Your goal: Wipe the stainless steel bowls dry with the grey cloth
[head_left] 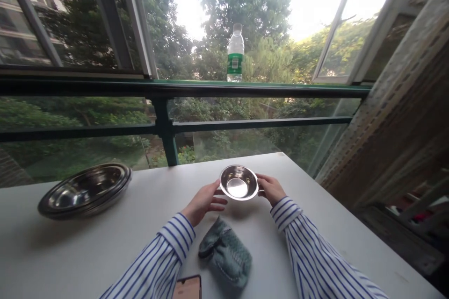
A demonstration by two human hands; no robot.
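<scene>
Steadying a small stainless steel bowl (237, 184) from both sides, we have it near the table's far edge, its mouth facing up and toward us. Our left hand (203, 201) pinches the left rim, its lower fingers spread beside the wall; our right hand (271, 190) pinches the opposite rim, fingers curled behind it. This two-sided grip probably keeps the bowl level and leaves its mouth unobstructed. A shadow below suggests it is slightly raised from the white table (140, 226), though we cannot be sure. Inside we see only shiny steel and a bright patch, likely reflected light. Well to our left, stainless steel basins (105, 203) sit nested, presumably to save room; the top one shows gleaming metal, and we cannot count those beneath. Nearer us lies a crumpled grey-green cloth (228, 254), within easy reach, with a smartphone (191, 286) just beside it, partly out of view. Beyond, a green-labelled plastic bottle (235, 63) stands upright at the green railing (280, 89); we cannot tell its liquid level.
</scene>
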